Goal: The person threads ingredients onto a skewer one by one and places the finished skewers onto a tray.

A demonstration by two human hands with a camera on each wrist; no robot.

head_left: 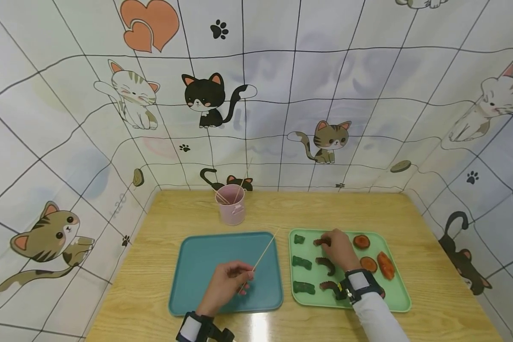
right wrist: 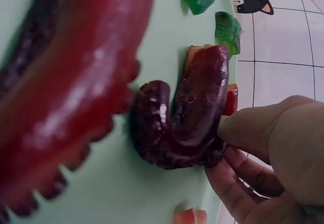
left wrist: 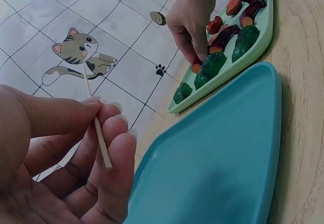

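My left hand [head_left: 226, 281] is bare, with short, pale, unpainted nails; a black camera strap over a white cuff rings its wrist. My right hand [head_left: 339, 248] is bare too, its wrist wearing a matching black strap above a white long sleeve [head_left: 378, 316].

A person's left hand [head_left: 225, 281] is pinching a thin wooden skewer [head_left: 262, 254] over a blue tray [head_left: 188, 285]; beside it, the right hand [head_left: 338, 247] is touching a dark curved food piece [head_left: 320, 242] on a green tray [head_left: 399, 299].
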